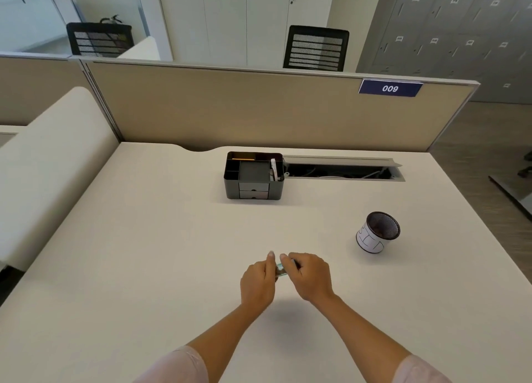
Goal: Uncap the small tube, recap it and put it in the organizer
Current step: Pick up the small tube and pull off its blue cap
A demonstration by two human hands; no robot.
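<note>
Cream-white worktop (144, 253), bare around both hands. Left hand (257, 282) and right hand (309, 276) met above it, close together, each curled inward. Small tube (280, 270) pinched between them, only a short greenish stretch of it visible in the gap; left fingers (270, 257) closed round its near-left end, right fingers (285, 260) closed over its far-right end. Whether cap sat on or off could not be told, being hidden under the right fingers. Tube held clear of the surface, a soft shadow lying below the hands. Pale pink sleeves (184, 365) pushed up the forearms. Beyond the fingertips, well apart and straight ahead, stood the black organizer (253, 175), upright, with open compartments on top and two small drawers at its front; a yellow pencil (243, 159) lay in the rear compartment and a white item (274, 168) stood in the right-hand slot. Just to the right of the organizer, touching or nearly so, an open cable tray (342, 171) sunk in the surface. Off to the right of the right fingers, well apart, a mesh pen cup (377, 233) wrapped with a white label. Behind all, a beige partition (259, 109) bearing a blue plate (390, 88) marked 009.
</note>
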